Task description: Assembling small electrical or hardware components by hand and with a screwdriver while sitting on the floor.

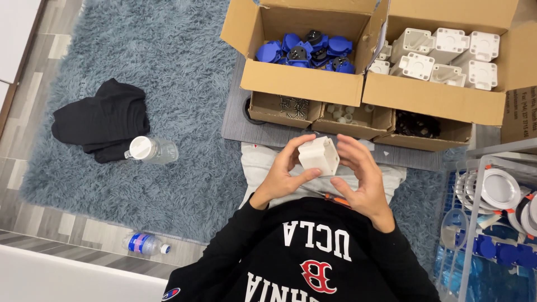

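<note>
Both hands, left hand [282,173] and right hand [358,176], clamped on white square plastic housing [319,155] at frame centre; inspection step, blue plastic inserts [305,51] likely next.

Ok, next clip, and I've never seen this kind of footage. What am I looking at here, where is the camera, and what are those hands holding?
There is no machine here. The single picture comes from a camera worn on a person's head, looking down at their own chest, arms and hands. That is why the dark sweatshirt fills the bottom and appears upside down.

The left hand and right hand together hold a small white plastic housing, roughly cube-shaped, fingers wrapped around its sides.

Ahead of them, cardboard boxes sit on a grey mat: one box of blue parts, one box of white housings like the held one, and small trays with screws and other bits. An orange-handled tool lies on the lap.

To the left, on the shaggy blue-grey rug, are a folded black garment and a clear bottle. A wire rack stands at right.
</note>
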